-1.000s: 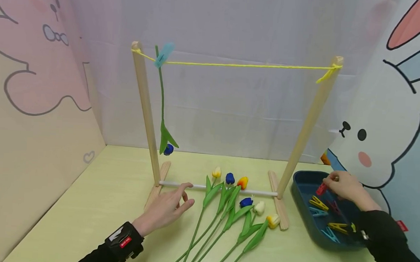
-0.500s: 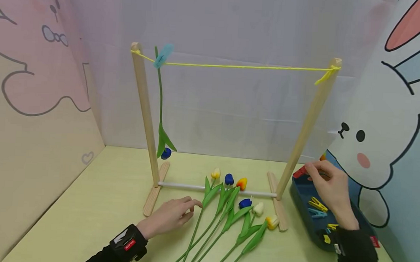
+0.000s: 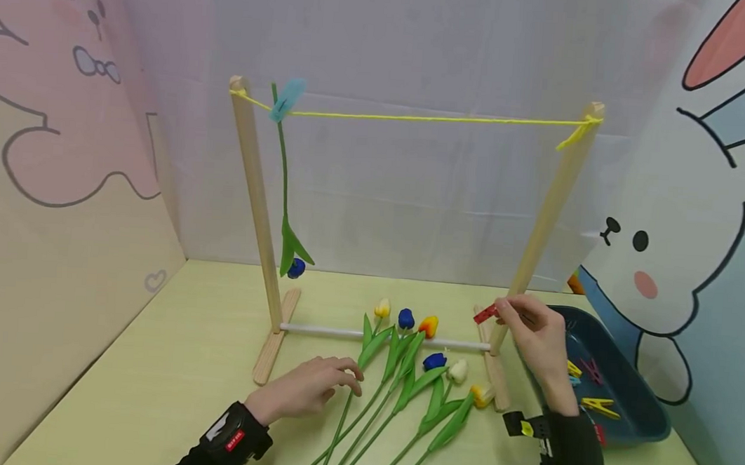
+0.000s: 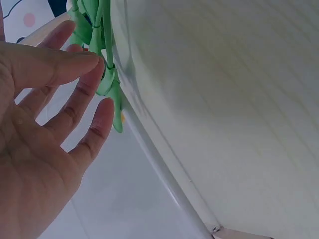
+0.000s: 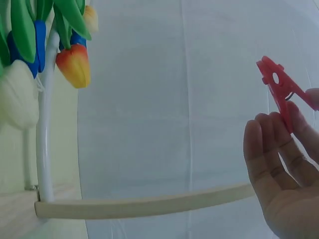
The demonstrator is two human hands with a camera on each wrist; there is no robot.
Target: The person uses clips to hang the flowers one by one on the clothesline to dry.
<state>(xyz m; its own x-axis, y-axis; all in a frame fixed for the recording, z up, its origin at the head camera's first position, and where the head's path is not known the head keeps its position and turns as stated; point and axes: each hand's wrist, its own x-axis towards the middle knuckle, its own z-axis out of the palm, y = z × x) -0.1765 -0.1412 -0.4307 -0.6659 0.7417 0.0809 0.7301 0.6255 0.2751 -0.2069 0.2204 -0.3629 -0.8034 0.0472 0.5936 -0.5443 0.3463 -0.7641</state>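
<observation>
My right hand (image 3: 534,339) pinches a red clothespin (image 3: 485,313) by its handles, in front of the right post. In the right wrist view this clothespin (image 5: 279,79) points away from the fingertips, its jaws together. My left hand (image 3: 310,389) reaches over the leftmost artificial tulip (image 3: 383,307), fingers loosely bent at its stem. In the left wrist view the left hand (image 4: 55,109) has its fingers spread beside green leaves (image 4: 112,89), gripping nothing. Several more tulips (image 3: 427,326), blue, orange, white and yellow, lie on the table with stems toward me.
A blue tulip (image 3: 296,268) hangs upside down from a yellow string (image 3: 416,118) by a light-blue clothespin (image 3: 287,99). Wooden posts (image 3: 256,205) hold the string, joined below by a white rod (image 3: 323,330). At right, a dark blue tray (image 3: 644,415) holds several clothespins.
My right hand has lifted the red clothespin out of the tray and carried it left to the right post. My left hand has moved slightly right and down, to the leftmost tulip's stem.
</observation>
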